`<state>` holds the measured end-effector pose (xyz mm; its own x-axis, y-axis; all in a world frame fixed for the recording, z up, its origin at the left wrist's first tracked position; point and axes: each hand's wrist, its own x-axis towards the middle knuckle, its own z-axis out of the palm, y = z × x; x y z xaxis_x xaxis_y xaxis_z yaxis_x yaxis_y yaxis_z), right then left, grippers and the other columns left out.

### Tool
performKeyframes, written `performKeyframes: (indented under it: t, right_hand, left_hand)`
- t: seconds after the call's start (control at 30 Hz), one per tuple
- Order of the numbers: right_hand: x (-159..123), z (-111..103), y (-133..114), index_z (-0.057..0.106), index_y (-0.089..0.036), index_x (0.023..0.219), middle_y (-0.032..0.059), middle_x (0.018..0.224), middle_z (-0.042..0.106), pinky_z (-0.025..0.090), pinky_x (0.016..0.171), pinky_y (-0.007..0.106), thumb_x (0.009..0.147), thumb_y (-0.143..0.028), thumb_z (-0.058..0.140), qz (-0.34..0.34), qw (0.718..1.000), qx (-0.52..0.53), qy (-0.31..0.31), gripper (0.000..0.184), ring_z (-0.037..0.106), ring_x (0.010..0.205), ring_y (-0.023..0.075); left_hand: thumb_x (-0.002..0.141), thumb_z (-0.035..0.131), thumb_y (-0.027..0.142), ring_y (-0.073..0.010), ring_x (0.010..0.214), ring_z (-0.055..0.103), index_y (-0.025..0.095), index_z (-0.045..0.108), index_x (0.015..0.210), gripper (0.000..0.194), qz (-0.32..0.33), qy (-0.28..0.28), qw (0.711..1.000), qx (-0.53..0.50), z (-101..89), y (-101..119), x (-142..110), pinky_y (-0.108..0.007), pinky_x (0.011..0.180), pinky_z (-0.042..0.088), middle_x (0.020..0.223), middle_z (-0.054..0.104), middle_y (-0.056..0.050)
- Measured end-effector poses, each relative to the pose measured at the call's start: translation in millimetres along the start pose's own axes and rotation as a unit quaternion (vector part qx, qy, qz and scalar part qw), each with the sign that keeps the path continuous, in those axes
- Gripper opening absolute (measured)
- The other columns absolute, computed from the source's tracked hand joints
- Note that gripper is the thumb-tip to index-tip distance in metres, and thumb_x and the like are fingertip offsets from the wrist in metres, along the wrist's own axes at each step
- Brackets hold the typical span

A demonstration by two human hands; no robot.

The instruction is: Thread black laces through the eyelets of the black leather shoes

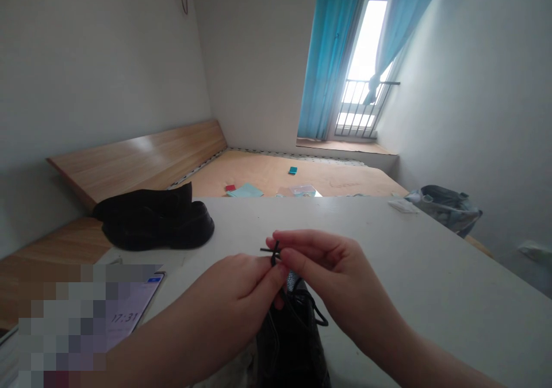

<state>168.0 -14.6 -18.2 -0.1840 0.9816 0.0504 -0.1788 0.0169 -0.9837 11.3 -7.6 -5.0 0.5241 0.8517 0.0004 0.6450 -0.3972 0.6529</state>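
A black lace-up shoe point(293, 342) stands on the white table point(431, 296) right in front of me, partly covered by my hands. My left hand point(254, 287) pinches the black shoelace point(275, 254) above the shoe, thumb against fingers. From the other side my right hand point(328, 256) closes thumb and fingers at the same spot on the lace. Two short lace ends poke out crosswise between the fingertips. A loose loop of lace hangs at the shoe's right side.
More black footwear point(157, 218) lies at the table's far left. A phone point(142, 302), partly blurred out, rests at the left. Behind the table is a bed point(259, 164) with small items on it; a lined bin point(448, 207) stands at the right.
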Motion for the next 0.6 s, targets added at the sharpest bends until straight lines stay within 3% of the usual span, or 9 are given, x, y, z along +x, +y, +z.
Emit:
performKeyframes:
  t: [0.2, 0.3, 0.4, 0.6]
  right_hand:
    - [2, -3, 3, 0.076, -0.023, 0.101, 0.0032, 0.09, 0.077, 0.057, 0.072, 0.035, 0.081, -0.03, 0.066, -0.003, 0.994, -0.086, -0.073, 0.023, 0.07, 0.078, 0.0194]
    - [1, -7, 0, 0.076, -0.024, 0.103, 0.0029, 0.099, 0.077, 0.054, 0.084, 0.037, 0.084, -0.027, 0.063, -0.025, 0.978, -0.186, -0.087, 0.023, 0.07, 0.092, 0.0219]
    - [0, -7, -3, 0.077, -0.026, 0.097, 0.0007, 0.095, 0.077, 0.052, 0.085, 0.035, 0.084, -0.021, 0.061, -0.059, 0.958, -0.264, -0.097, 0.021, 0.07, 0.094, 0.0211]
    - [-1, -2, 0, 0.073, -0.019, 0.08, 0.001, 0.08, 0.076, 0.054, 0.068, 0.027, 0.079, -0.022, 0.066, -0.032, 0.981, -0.179, -0.07, 0.007, 0.071, 0.077, 0.0176]
  left_hand:
    - [0.091, 0.034, 0.033, -0.0172, 0.063, 0.057, 0.02, 0.056, 0.066, 0.036, -0.014, -0.032, 0.999, 0.029, 2.8, -8, 0, -0.029, 0.056, 0.034, 0.068, 0.064, 0.0]
    - [0.093, 0.031, 0.032, -0.018, 0.064, 0.057, 0.02, 0.056, 0.066, 0.039, -0.011, -0.035, 0.997, 0.072, 5.3, -11, 0, -0.029, 0.057, 0.034, 0.068, 0.065, -0.002]
    - [0.093, 0.033, 0.032, -0.0191, 0.066, 0.058, 0.019, 0.061, 0.071, 0.037, -0.017, -0.059, 0.995, 0.076, 6.3, -11, 0, -0.029, 0.057, 0.035, 0.071, 0.066, -0.003]
    - [0.092, 0.036, 0.037, -0.0176, 0.06, 0.055, 0.02, 0.061, 0.071, 0.037, -0.057, -0.069, 0.995, 0.041, 5.3, -13, -1, -0.028, 0.052, 0.033, 0.067, 0.065, -0.001]
